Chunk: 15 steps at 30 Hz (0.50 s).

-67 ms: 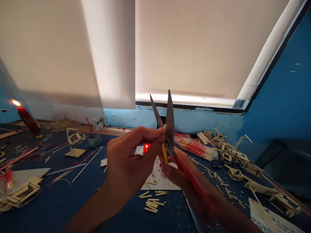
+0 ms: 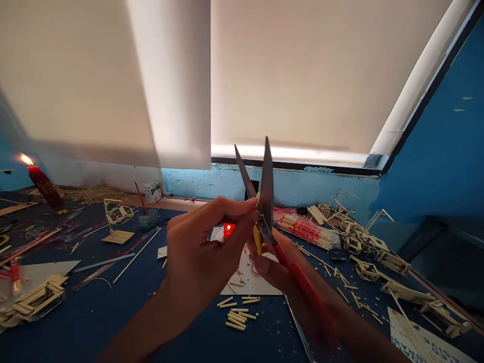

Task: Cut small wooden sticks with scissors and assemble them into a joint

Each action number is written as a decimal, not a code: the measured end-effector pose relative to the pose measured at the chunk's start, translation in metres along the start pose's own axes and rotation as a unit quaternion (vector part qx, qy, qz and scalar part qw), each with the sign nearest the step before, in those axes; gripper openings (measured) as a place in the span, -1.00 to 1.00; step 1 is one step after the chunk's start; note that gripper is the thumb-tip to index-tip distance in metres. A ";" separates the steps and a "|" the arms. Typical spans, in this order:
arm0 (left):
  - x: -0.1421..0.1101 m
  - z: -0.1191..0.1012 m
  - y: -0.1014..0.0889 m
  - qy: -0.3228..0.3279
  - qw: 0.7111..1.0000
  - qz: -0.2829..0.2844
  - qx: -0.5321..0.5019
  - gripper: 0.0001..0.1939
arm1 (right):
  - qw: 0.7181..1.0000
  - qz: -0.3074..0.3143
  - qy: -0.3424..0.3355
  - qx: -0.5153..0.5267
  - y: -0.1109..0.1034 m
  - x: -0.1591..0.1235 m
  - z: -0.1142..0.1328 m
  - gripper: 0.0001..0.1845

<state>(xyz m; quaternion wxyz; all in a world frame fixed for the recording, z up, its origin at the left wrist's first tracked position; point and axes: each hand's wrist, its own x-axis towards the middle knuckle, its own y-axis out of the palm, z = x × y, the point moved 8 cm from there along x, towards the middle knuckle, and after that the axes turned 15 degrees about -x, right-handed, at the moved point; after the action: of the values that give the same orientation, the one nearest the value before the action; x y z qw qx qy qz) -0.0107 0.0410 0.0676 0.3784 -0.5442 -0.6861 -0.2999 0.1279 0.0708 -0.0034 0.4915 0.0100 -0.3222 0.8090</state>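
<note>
Blue worktop (image 2: 159, 312) lies under both hands. Just above it, the right hand (image 2: 270, 264) grips the scissors (image 2: 267, 186), blades spread upward; left of the scissors, the left hand (image 2: 212, 242) pinches a small stick piece (image 2: 257, 196) between their blades.

It looks like a hobby corner in a plain room, most likely at home. A blue-topped desk (image 2: 143, 312) sits under a window covered by pale blinds (image 2: 295, 75), against a worn blue wall (image 2: 446, 126). Small stick models (image 2: 363, 237), cut sticks (image 2: 236, 318), a bundle of sticks (image 2: 308, 231) in a plastic wrapper and a lit candle (image 2: 45, 189) crowd it, suggesting craft work.
</note>
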 end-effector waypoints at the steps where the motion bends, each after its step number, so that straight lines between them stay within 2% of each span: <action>1: 0.000 -0.001 0.001 0.004 1.000 0.005 0.008 -0.81 | 1.000 -0.003 -0.001 0.018 0.002 0.001 -0.004 -0.65; 4: -0.001 -0.004 0.002 0.012 0.999 0.011 0.031 -0.83 | 0.999 -0.013 0.001 0.052 0.008 0.000 -0.009 -0.67; 7: -0.002 -0.006 0.003 0.019 0.999 0.007 0.046 -0.84 | 0.998 -0.047 0.002 0.028 0.006 -0.004 -0.004 -0.68; 11: -0.001 -0.004 0.005 0.010 0.999 0.015 0.034 -0.85 | 0.998 -0.060 -0.001 -0.007 0.002 -0.006 0.002 -0.68; 15: 0.000 0.000 0.007 -0.005 1.000 0.016 0.001 -0.84 | 0.996 -0.079 -0.010 -0.038 0.001 -0.005 -0.003 -0.79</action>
<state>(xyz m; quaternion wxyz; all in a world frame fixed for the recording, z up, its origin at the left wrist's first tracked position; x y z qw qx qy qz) -0.0040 0.0423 0.0674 0.3806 -0.5560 -0.6797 -0.2900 0.1309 0.0679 -0.0075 0.5510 0.0249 -0.3557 0.7545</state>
